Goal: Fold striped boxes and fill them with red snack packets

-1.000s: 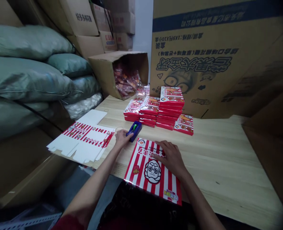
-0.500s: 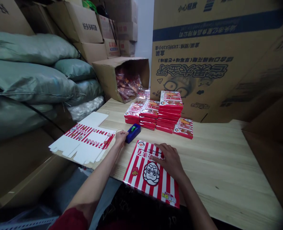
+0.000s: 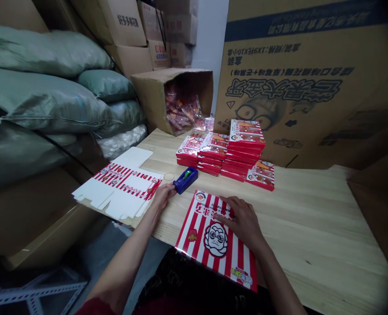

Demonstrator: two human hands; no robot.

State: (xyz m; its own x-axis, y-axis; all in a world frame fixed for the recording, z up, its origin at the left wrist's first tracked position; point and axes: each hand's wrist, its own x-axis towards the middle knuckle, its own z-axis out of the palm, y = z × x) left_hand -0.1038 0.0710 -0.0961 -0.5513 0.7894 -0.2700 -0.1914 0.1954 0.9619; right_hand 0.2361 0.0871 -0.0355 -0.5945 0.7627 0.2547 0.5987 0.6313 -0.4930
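A red-and-white striped box [image 3: 213,245] with a cartoon face lies flat at the near edge of the wooden table [image 3: 312,218]. My right hand [image 3: 242,221] rests on its top, fingers spread flat. My left hand [image 3: 162,194] is pinched at the near end of a blue tape dispenser [image 3: 185,179] with a green roll; whether it holds tape I cannot make out. Flattened striped cartons [image 3: 121,190] lie just left of that hand.
Stacks of small red packets [image 3: 233,148] stand behind the dispenser. An open cardboard box [image 3: 174,98] lies on its side with wrapped snacks spilling out. A large printed carton [image 3: 312,83] walls the back. Grey-green sacks [image 3: 49,96] are piled at left.
My left hand slid from on top of the dispenser back to its near end. My right hand stays on the striped box. The view shifted slightly.
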